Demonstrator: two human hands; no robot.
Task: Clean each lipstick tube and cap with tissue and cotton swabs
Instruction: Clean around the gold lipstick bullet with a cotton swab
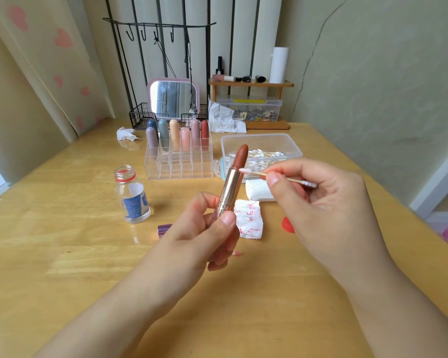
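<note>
A: Above the middle of the wooden table (62, 244), left hand (204, 228) pinches the lipstick tube (230, 187) at its base, thumb and fingers curled round it. Tube is tilted, top leaning right, brown bullet (241, 156) wound out, no cap on.

B: Right hand?

A: Right hand (321, 200) pinches a cotton swab (277, 177) by the stick, thumb against fingers. The swab's left tip touches the tube's rim, right where the bullet meets the gold sleeve.

B: So the step is?

A: Swabbing the collar of the tube, I'd say. Tissue part looks done: stained tissue (248, 218) lies flat on the table just behind the left hand, red smears on it.

B: Cap?

A: Shiny purple cap (164, 228), probably this tube's, lies on the table left of the left hand, partly hidden by it. Can't tell if it's been cleaned.

B: Next move needs what?

A: Light pressure, run the tip round the rim while the left fingers roll the tube. Keep the tip off the bullet or it gouges. Then likely the cap.

B: Others?

A: Capped lipsticks (176, 135) stand in the back rows of the clear organiser (179, 169). Swab box (261, 148) behind the right hand, open bottle (132, 195) to the left.
</note>
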